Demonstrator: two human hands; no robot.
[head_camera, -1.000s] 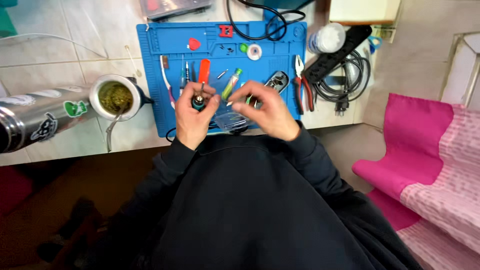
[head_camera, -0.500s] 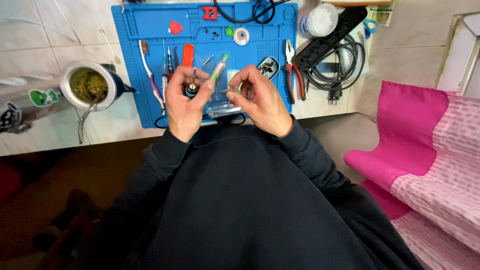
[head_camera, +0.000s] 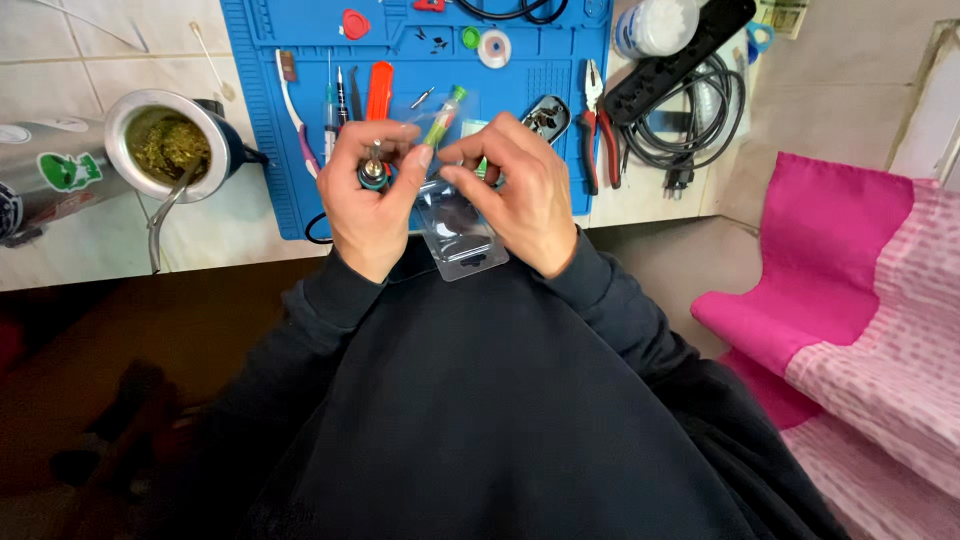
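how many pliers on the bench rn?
1: red-handled pliers at the right edge of the blue mat, beside the black power strip. The hands may hide others.

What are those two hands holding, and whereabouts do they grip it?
Left hand pinches a small round metal part at its top. Both hands grip the upper edge of a clear plastic blister pack; its lower end hangs free.

Black long-sleeved sweatshirt (head_camera: 480, 400) (ribbed cuffs); hands bare.

One head camera looks steeply down, fairly close, over the blue mat (head_camera: 300, 150).
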